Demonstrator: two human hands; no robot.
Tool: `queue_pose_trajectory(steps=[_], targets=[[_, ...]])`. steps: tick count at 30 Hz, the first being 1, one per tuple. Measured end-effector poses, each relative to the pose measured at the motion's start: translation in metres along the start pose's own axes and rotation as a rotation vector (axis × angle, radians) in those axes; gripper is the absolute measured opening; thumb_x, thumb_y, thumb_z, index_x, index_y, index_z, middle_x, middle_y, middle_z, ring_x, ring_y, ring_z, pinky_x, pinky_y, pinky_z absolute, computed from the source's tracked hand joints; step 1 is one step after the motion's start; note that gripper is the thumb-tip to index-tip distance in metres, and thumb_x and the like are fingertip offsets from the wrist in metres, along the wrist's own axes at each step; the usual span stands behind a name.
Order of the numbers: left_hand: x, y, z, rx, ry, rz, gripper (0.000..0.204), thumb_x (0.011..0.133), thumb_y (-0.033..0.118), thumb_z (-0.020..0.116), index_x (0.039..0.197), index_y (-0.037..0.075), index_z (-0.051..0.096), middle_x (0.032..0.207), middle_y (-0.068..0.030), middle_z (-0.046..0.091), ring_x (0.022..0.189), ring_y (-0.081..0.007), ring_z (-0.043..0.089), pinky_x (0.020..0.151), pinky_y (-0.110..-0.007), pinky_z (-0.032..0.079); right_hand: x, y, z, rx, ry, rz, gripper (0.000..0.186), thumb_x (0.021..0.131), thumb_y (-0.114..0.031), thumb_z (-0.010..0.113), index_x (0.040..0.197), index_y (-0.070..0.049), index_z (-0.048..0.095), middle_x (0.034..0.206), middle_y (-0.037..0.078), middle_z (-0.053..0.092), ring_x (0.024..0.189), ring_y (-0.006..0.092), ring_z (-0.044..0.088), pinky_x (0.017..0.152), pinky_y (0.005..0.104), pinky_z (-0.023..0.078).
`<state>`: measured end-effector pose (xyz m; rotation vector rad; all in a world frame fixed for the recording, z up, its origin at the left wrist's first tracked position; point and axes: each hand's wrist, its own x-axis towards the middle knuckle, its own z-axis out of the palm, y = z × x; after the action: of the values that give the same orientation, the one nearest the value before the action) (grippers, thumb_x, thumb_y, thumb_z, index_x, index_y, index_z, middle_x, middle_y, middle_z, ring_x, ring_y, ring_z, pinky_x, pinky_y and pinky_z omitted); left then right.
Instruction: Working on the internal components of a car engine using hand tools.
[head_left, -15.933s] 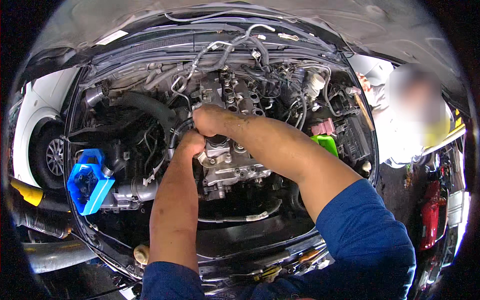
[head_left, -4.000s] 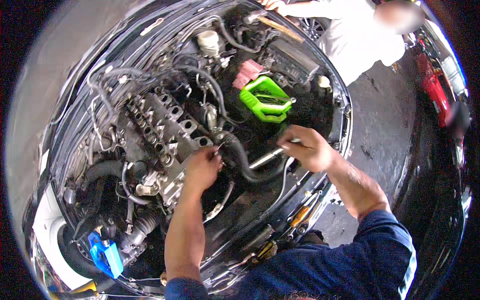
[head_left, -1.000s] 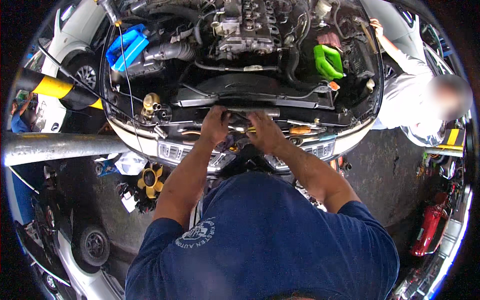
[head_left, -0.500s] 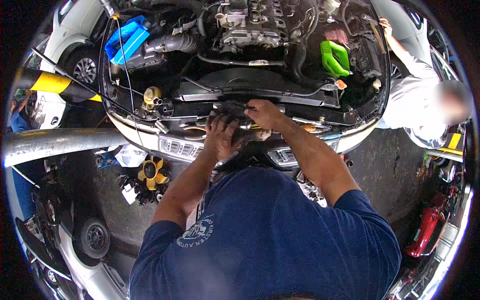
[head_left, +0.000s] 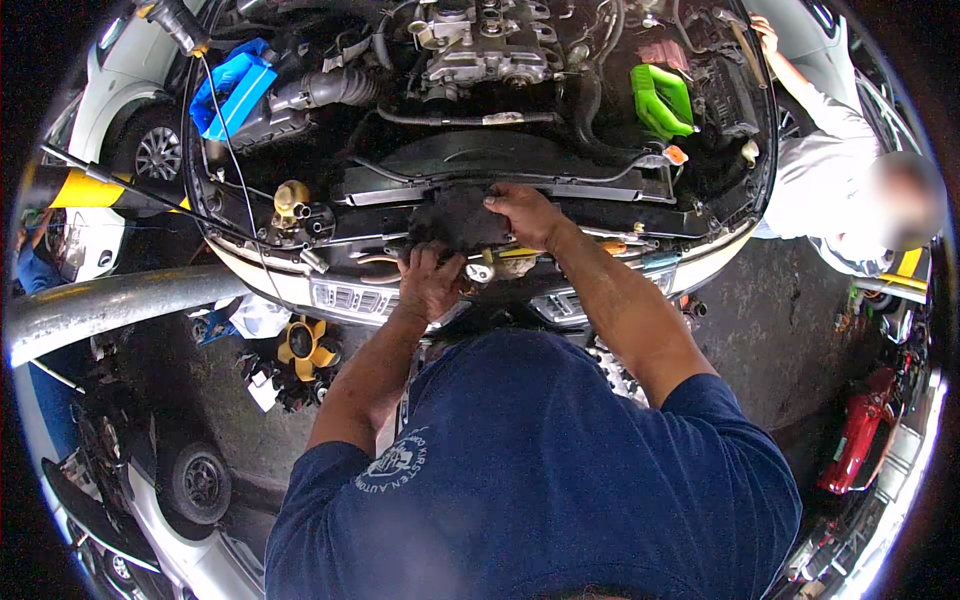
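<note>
Black cloth (head_left: 450, 217) now wider between hands (head_left: 430, 282) (head_left: 527, 215)

glare bleaches the pale shirt (head_left: 815, 188) at right, and fisheye edges bend.

Behind the cloth (head_left: 450, 217) sits the engine (head_left: 485, 62), between left container (head_left: 248, 98) and right container (head_left: 664, 122)

The cloth (head_left: 450, 213) near twelve o'clock is black, and the shirt (head_left: 530, 450) at six is navy with a pale print. One container (head_left: 247, 100) toward ten is bright blue, another (head_left: 660, 122) toward one lime green below a pink rag (head_left: 663, 54). Near half past nine a post (head_left: 85, 188) carries yellow-and-black bands; a fan (head_left: 303, 368) toward nine is yellow, a cylinder (head_left: 850, 445) toward four red.
</note>
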<state>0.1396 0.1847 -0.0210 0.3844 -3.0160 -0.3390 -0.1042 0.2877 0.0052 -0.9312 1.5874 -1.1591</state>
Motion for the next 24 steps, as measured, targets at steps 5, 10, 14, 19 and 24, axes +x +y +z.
queue_pose_trajectory(steps=[5,10,14,19,24], targets=[[0.003,-0.004,-0.002,-0.031,0.061,-0.006,0.040,0.079,0.030,0.071,0.118,0.022,0.066,0.129,-0.0135,0.052,0.121,-0.0376,0.047,0.103,-0.062,0.031,0.008,-0.010,0.002,0.880,0.056,0.208,0.032,0.094,-0.013,0.057,0.121,0.002,0.059,0.114,0.014,0.068,0.101,0.0257,0.067,0.096,0.0423,0.053],[0.010,-0.007,-0.004,-0.062,0.061,-0.029,0.036,0.080,0.029,0.071,0.115,0.022,0.067,0.125,-0.0092,0.056,0.120,-0.0334,0.049,0.100,-0.059,0.033,0.027,-0.050,-0.014,0.708,0.196,0.034,0.031,0.095,-0.019,0.055,0.122,-0.005,0.061,0.114,0.012,0.070,0.098,0.0258,0.070,0.089,0.0409,0.057],[0.013,-0.010,-0.005,-0.077,0.081,-0.005,0.034,0.081,0.027,0.071,0.114,0.022,0.068,0.118,-0.0056,0.059,0.118,-0.0306,0.051,0.096,-0.056,0.034,0.012,-0.100,-0.044,1.014,0.211,-0.011,0.033,0.095,-0.022,0.052,0.122,-0.005,0.062,0.110,0.012,0.071,0.096,0.0273,0.070,0.086,0.0422,0.058],[0.019,-0.018,0.005,-0.119,0.206,-0.045,0.030,0.083,0.019,0.070,0.113,0.022,0.068,0.111,-0.0076,0.062,0.112,-0.0330,0.053,0.096,-0.055,0.035,-0.023,-0.115,-0.068,1.018,0.252,-0.111,0.039,0.095,-0.021,0.053,0.129,-0.003,0.057,0.116,0.012,0.069,0.100,0.0288,0.069,0.088,0.0442,0.057],[0.031,-0.027,0.017,-0.101,0.147,0.025,0.026,0.086,0.024,0.065,0.112,0.020,0.067,0.111,-0.0125,0.060,0.109,-0.0370,0.053,0.093,-0.056,0.038,-0.055,-0.088,-0.068,0.971,0.413,0.032,0.046,0.095,-0.023,0.057,0.137,-0.003,0.051,0.124,0.013,0.065,0.109,0.0287,0.065,0.094,0.0460,0.054]])
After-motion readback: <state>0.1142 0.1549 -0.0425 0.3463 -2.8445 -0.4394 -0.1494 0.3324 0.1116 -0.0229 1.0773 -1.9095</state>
